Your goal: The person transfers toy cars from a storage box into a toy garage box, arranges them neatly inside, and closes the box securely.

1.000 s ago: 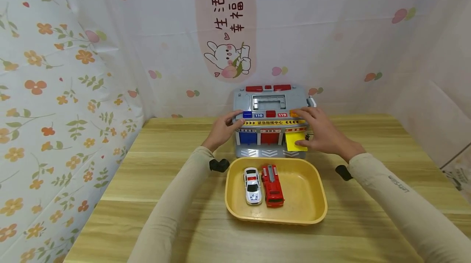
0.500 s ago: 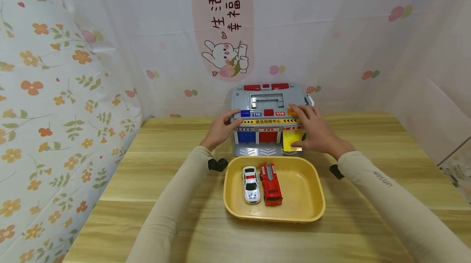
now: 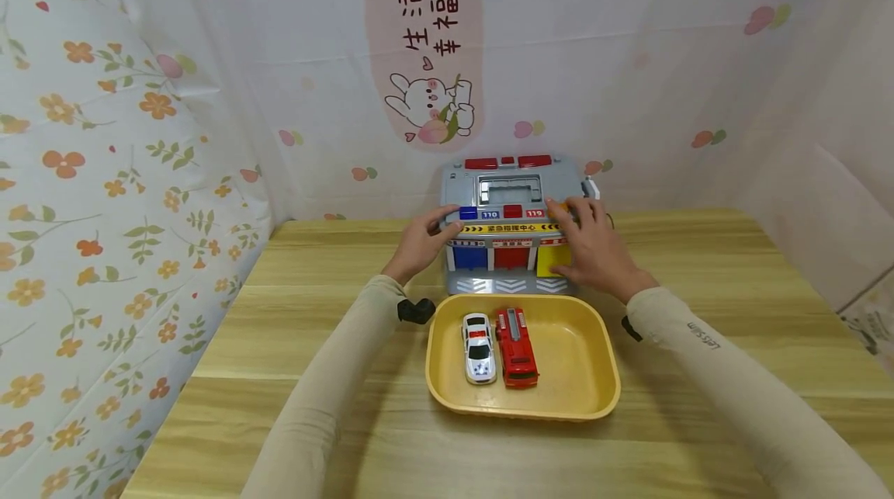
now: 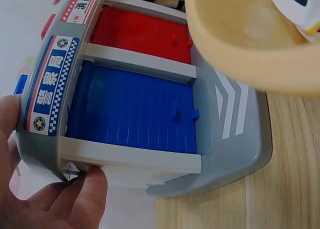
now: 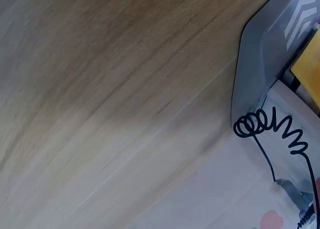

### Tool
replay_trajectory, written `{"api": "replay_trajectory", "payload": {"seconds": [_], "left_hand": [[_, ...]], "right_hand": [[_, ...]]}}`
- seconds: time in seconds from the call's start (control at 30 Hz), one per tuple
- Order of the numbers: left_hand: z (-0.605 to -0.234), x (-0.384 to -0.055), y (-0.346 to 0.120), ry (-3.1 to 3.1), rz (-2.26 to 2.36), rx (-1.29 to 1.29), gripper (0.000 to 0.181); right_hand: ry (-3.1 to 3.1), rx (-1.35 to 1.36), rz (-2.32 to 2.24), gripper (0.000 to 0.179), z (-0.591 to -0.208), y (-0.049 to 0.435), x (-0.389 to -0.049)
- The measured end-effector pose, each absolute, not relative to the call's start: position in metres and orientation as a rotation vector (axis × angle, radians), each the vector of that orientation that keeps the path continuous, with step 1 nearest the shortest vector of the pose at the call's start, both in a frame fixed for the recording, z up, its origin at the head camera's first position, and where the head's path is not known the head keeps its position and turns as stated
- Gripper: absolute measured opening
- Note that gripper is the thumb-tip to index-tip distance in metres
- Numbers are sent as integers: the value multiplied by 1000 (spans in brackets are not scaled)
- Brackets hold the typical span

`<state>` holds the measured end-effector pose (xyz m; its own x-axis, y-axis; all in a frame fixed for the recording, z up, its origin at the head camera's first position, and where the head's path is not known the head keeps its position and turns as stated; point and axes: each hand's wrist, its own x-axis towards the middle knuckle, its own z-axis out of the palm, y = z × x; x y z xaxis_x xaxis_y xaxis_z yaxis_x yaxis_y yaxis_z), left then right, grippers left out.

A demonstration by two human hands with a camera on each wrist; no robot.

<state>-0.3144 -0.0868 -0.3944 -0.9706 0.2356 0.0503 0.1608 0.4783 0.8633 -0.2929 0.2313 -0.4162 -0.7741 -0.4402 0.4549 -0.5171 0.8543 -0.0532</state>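
Observation:
A grey toy emergency garage (image 3: 457, 187) stands at the back of the table, with blue, red and yellow doors. My left hand (image 3: 417, 247) grips its left end, fingers at the top by the blue button and thumb below. The left wrist view shows the blue door (image 4: 135, 106) and red door (image 4: 142, 41) down in their bays. At the right end, my right hand (image 3: 599, 252) has fingertips on the roof edge by the orange button (image 3: 557, 209). Its thumb presses against the yellow door (image 3: 550, 258). The right wrist view shows none of that hand.
A yellow tray (image 3: 524, 411) sits in front of the garage. Inside lie a white police car (image 3: 479, 363) and a red fire truck (image 3: 518, 355). A black coiled cord (image 5: 257, 123) hangs at the garage's right side. Patterned cloth hangs (image 3: 314, 80) behind the wooden table (image 3: 314, 266).
My right hand has moved left and inward with its thumb at the yellow door, whose lower edge has swung in toward the garage. The left hand holds its place. The tray has not moved.

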Motion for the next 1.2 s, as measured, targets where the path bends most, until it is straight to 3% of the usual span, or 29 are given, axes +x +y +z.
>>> {"api": "replay_trajectory", "payload": {"seconds": [1.2], "left_hand": [[-395, -315, -86, 2655, 1511, 358, 46]], "right_hand": [[-2366, 670, 101, 109, -433, 226, -301]]}}
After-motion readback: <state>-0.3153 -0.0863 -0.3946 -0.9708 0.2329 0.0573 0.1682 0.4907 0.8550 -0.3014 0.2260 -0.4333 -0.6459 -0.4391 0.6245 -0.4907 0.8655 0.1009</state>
